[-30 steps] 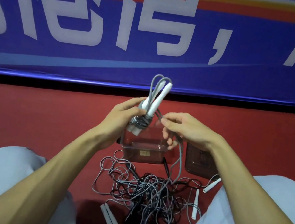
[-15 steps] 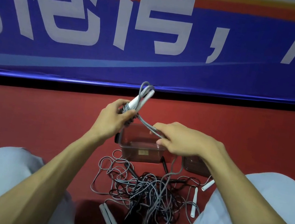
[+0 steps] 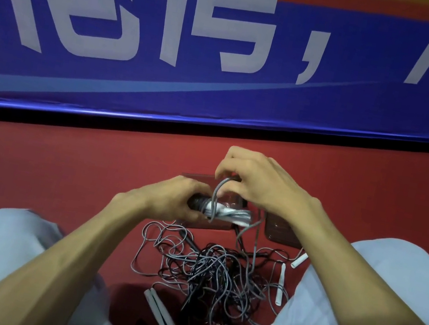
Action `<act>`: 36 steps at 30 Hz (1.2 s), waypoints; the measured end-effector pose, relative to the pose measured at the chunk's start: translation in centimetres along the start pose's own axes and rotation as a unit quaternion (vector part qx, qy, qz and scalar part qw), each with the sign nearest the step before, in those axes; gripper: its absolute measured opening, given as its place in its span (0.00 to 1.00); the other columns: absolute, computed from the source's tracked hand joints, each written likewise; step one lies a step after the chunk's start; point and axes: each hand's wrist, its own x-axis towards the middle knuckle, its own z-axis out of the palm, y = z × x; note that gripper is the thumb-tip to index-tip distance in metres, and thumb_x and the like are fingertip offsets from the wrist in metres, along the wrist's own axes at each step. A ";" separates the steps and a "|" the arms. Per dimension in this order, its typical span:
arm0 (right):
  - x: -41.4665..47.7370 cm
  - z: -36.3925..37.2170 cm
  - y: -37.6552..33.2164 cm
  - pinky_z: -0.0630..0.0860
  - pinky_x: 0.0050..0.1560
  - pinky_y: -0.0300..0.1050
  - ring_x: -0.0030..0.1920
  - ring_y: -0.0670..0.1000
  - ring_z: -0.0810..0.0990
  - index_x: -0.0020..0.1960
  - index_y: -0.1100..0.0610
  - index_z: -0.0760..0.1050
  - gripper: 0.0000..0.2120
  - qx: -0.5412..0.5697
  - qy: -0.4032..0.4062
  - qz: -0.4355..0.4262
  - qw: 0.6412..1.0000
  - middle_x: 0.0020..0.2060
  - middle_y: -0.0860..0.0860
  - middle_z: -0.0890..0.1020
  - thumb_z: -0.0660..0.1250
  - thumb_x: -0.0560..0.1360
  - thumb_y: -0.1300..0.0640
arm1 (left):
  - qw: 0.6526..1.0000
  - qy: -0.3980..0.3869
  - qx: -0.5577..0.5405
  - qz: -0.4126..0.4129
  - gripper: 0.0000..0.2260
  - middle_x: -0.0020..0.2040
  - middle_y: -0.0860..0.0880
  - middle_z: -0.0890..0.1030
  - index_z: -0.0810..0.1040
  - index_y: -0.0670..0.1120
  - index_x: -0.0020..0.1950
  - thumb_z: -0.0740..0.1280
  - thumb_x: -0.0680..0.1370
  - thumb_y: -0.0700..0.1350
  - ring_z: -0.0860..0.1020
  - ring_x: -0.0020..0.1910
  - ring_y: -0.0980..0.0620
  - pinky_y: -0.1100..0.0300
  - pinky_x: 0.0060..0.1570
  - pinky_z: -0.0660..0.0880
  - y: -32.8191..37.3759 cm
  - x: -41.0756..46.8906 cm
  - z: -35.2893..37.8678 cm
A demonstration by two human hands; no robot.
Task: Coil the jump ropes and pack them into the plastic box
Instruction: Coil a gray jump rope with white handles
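My left hand (image 3: 172, 198) grips a coiled grey jump rope bundle (image 3: 230, 213) with white handles, held sideways just above the clear plastic box (image 3: 198, 181) on the red floor. My right hand (image 3: 256, 181) pinches a loop of the grey cord (image 3: 216, 191) and holds it over the bundle. The cord's loose tail runs down into a tangled pile of grey and black jump ropes (image 3: 213, 274) between my knees. The box is mostly hidden behind my hands.
The box lid (image 3: 281, 233) lies right of the box. Loose white handles lie at the pile's right (image 3: 281, 284) and a pair at its front left (image 3: 159, 313). My knees flank the pile. A blue banner wall (image 3: 227, 50) stands behind.
The bundle has come down from upright in the air to lying sideways over the box. My right hand rose from beside the box to above the bundle, carrying a cord loop over it.
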 end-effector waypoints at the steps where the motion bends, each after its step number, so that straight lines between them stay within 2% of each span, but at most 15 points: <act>1: 0.1 0.0 0.2 0.74 0.42 0.47 0.42 0.46 0.75 0.46 0.51 0.80 0.08 0.013 0.005 0.019 1.000 0.44 0.44 0.77 0.74 0.70 0.50 | 1.000 0.001 -0.003 0.009 0.07 0.36 0.53 0.76 0.76 0.50 0.47 0.73 0.73 0.47 0.71 0.32 0.56 0.65 0.34 0.68 0.3 0.0 0.1; 5: 0.4 0.7 1.4 0.76 0.43 0.52 0.40 0.46 0.75 0.39 0.49 0.81 0.09 0.080 0.027 0.092 0.992 0.37 0.45 0.78 0.78 0.64 0.47 | 0.998 0.006 -0.047 0.034 0.11 0.39 0.56 0.79 0.79 0.54 0.51 0.75 0.71 0.51 0.74 0.35 0.61 0.70 0.37 0.68 1.1 -0.2 0.2; 7: 0.6 0.8 2.0 0.75 0.42 0.47 0.39 0.46 0.76 0.37 0.50 0.82 0.10 0.126 0.038 0.130 0.983 0.36 0.46 0.80 0.80 0.62 0.48 | 0.996 0.017 -0.079 0.035 0.12 0.39 0.56 0.80 0.77 0.59 0.49 0.75 0.70 0.58 0.75 0.36 0.61 0.67 0.38 0.70 1.5 -0.3 0.2; 9: 0.6 0.7 2.4 0.72 0.41 0.38 0.38 0.45 0.77 0.37 0.51 0.83 0.10 0.156 0.037 0.152 0.975 0.35 0.46 0.82 0.81 0.61 0.50 | 0.994 0.041 -0.091 0.038 0.10 0.38 0.53 0.80 0.76 0.60 0.45 0.73 0.71 0.62 0.74 0.34 0.57 0.59 0.38 0.72 1.4 -0.2 0.3; 11: 0.6 0.5 3.0 0.72 0.42 0.36 0.38 0.44 0.79 0.39 0.53 0.84 0.08 0.202 0.012 0.165 0.965 0.35 0.46 0.84 0.80 0.64 0.53 | 0.991 0.050 -0.113 0.044 0.08 0.35 0.52 0.78 0.78 0.56 0.44 0.72 0.73 0.58 0.72 0.32 0.57 0.54 0.36 0.71 1.3 -0.2 0.2; 13: 0.5 0.4 3.6 0.75 0.44 0.37 0.39 0.43 0.80 0.43 0.58 0.84 0.06 0.278 -0.013 0.170 0.945 0.37 0.48 0.84 0.78 0.68 0.59 | 0.982 0.040 -0.180 0.037 0.06 0.36 0.54 0.78 0.81 0.52 0.49 0.73 0.75 0.51 0.72 0.33 0.59 0.57 0.36 0.70 1.2 -0.3 -0.3; 16: 0.1 0.1 3.8 0.74 0.40 0.33 0.38 0.40 0.79 0.46 0.61 0.82 0.05 0.347 -0.010 0.164 0.923 0.38 0.49 0.83 0.70 0.73 0.68 | 0.936 0.061 -0.346 0.012 0.11 0.43 0.54 0.82 0.82 0.49 0.53 0.74 0.73 0.48 0.77 0.40 0.58 0.64 0.43 0.74 1.4 -0.6 -1.3; 18: 0.1 0.3 3.6 0.71 0.35 0.32 0.32 0.40 0.76 0.45 0.60 0.80 0.10 0.405 0.015 0.175 0.897 0.32 0.45 0.81 0.64 0.74 0.72 | 0.900 0.106 -0.423 -0.003 0.12 0.45 0.54 0.83 0.81 0.48 0.54 0.71 0.71 0.46 0.79 0.43 0.60 0.68 0.44 0.74 1.6 -0.7 -1.7; 20: 0.3 0.6 3.2 0.67 0.30 0.36 0.27 0.42 0.72 0.48 0.61 0.79 0.06 0.473 0.012 0.199 0.858 0.29 0.45 0.79 0.63 0.78 0.67 | 0.867 0.149 -0.476 -0.016 0.17 0.51 0.52 0.83 0.79 0.49 0.60 0.69 0.71 0.46 0.80 0.47 0.59 0.66 0.46 0.76 1.6 -0.6 -2.0; 22: 0.4 0.6 2.8 0.66 0.29 0.37 0.27 0.44 0.70 0.55 0.63 0.77 0.09 0.497 -0.028 0.205 0.843 0.34 0.50 0.78 0.62 0.80 0.60 | 0.832 0.172 -0.527 -0.022 0.24 0.62 0.52 0.81 0.75 0.50 0.68 0.71 0.72 0.45 0.80 0.57 0.54 0.60 0.56 0.76 1.3 -0.5 -2.2; 24: 0.4 0.2 2.4 0.68 0.27 0.37 0.27 0.46 0.70 0.58 0.64 0.74 0.10 0.484 -0.089 0.198 0.847 0.39 0.55 0.80 0.61 0.81 0.59 | 0.806 0.184 -0.562 -0.029 0.25 0.63 0.52 0.80 0.74 0.52 0.70 0.70 0.73 0.45 0.80 0.59 0.50 0.54 0.59 0.75 1.3 -0.5 -2.3; 28: 0.1 0.3 2.3 0.81 0.34 0.47 0.35 0.52 0.80 0.58 0.62 0.71 0.07 0.401 -0.207 0.220 0.865 0.39 0.55 0.81 0.62 0.81 0.61 | 0.764 0.212 -0.606 -0.063 0.16 0.48 0.44 0.83 0.78 0.44 0.63 0.67 0.75 0.42 0.81 0.42 0.48 0.57 0.38 0.79 1.7 -0.6 -2.5; 30: -0.3 0.9 2.5 0.80 0.42 0.55 0.36 0.54 0.81 0.56 0.60 0.71 0.04 0.316 -0.258 0.236 0.882 0.35 0.54 0.79 0.60 0.81 0.61 | 0.748 0.238 -0.613 -0.089 0.13 0.46 0.43 0.82 0.78 0.43 0.62 0.66 0.77 0.41 0.81 0.36 0.48 0.57 0.35 0.78 1.3 -0.5 -2.7; 33: -0.5 1.1 2.9 0.79 0.47 0.56 0.35 0.51 0.81 0.47 0.54 0.72 0.05 0.208 -0.256 0.198 0.923 0.34 0.51 0.78 0.61 0.81 0.62 | 0.735 0.271 -0.609 -0.127 0.07 0.43 0.43 0.82 0.76 0.44 0.54 0.67 0.78 0.42 0.81 0.34 0.43 0.53 0.37 0.78 0.5 -0.4 -2.8; 36: -0.3 0.7 2.4 0.75 0.47 0.50 0.38 0.47 0.77 0.44 0.48 0.73 0.07 0.140 -0.261 0.146 0.944 0.40 0.52 0.81 0.65 0.79 0.58 | 0.738 0.280 -0.598 -0.140 0.05 0.40 0.42 0.82 0.74 0.44 0.51 0.68 0.77 0.41 0.80 0.35 0.42 0.53 0.38 0.77 0.3 -0.3 -2.4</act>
